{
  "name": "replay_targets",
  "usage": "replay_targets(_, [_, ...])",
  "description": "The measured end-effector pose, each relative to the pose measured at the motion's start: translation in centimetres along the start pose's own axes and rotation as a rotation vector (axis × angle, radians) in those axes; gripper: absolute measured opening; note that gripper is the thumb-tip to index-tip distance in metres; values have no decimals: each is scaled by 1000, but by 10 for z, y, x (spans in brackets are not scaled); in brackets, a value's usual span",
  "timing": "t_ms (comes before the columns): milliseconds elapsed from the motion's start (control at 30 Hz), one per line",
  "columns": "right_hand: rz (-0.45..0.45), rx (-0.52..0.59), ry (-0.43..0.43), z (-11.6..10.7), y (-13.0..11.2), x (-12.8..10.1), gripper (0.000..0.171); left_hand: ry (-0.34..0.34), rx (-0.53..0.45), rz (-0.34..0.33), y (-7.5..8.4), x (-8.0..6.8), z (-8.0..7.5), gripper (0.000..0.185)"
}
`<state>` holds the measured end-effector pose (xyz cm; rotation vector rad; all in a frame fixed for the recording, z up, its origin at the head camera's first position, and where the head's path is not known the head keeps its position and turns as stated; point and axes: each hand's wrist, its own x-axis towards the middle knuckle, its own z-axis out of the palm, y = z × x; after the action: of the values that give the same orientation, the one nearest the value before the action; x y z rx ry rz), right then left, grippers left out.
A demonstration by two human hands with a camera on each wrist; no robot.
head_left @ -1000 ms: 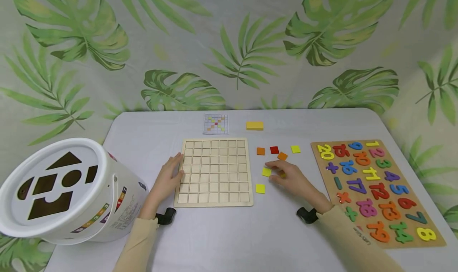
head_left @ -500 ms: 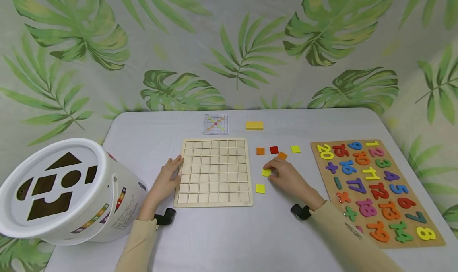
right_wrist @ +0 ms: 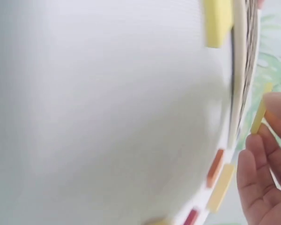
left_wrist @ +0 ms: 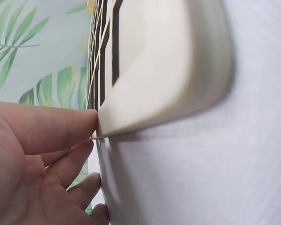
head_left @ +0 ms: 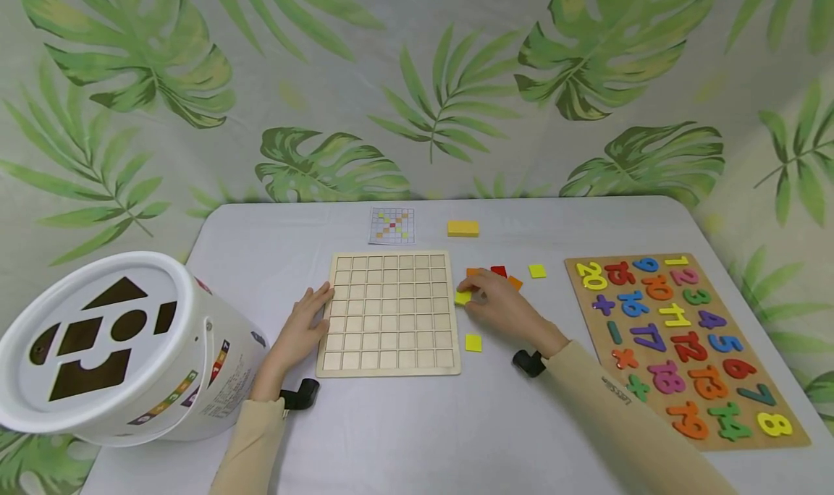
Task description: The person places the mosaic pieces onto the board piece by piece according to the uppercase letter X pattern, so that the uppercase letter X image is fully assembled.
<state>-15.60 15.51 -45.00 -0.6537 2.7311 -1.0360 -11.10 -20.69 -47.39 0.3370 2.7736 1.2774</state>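
One yellow tile (head_left: 462, 297) — within right grip (head_left: 498, 307)

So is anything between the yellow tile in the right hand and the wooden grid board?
Nothing visible. The right hand pinches the yellow tile just off the wooden grid board's right edge; its cells look empty.

The head camera looks down and forward over the whole table (head_left: 417, 422). Both wrist cameras sit low and close (nearly at tabletop level), each sharing the wooden grid board (head_left: 389, 312) with it.
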Motion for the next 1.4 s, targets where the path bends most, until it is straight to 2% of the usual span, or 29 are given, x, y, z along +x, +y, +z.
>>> replay_targets(300, [-140, 22, -66, 9, -37, 55, 23, 2, 4, 11, -3, 0, 1, 55])
replay_targets(600, [-260, -43, -135, 36, -62, 102, 21, 1, -9, 14, -3, 0, 1, 54])
replay_targets(967, [-220, -105, -168, 65, -80, 131, 21, -5, 5, 5, -3, 0, 0, 55])
replay_targets(1267, [-172, -169, -199, 78, -92, 139, 24, -6, 5, -4, -4, 0, 1, 56])
replay_targets(1400, [-181, -208, -208, 82, -96, 140, 25, -5, 4, -3, -4, 1, 1, 56])
